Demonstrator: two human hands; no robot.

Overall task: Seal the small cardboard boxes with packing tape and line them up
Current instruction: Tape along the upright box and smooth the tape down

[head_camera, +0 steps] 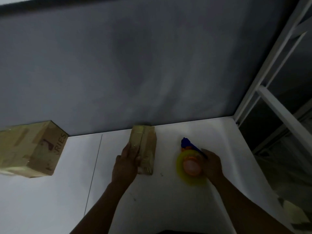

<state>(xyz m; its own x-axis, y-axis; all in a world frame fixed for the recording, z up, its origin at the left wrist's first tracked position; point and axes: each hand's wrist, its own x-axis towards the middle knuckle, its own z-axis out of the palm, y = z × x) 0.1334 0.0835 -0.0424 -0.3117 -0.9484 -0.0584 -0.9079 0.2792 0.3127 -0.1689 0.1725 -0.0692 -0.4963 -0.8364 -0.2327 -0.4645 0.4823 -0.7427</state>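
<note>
Hands [125, 163] [211, 163] on taped box [146, 147], round dispenser [191, 165]

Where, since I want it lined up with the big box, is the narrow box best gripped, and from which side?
Grip the narrow box across its short width, thumb and fingers on the long sides, from above at the near half. It lies flat with its long axis toward the wall, so the far end looks blocked. The left hand holds its left side.

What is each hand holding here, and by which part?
The left hand grips the small brown taped cardboard box by its near left side. The right hand holds the blue packing-tape dispenser with yellow roll by its grip.
</note>
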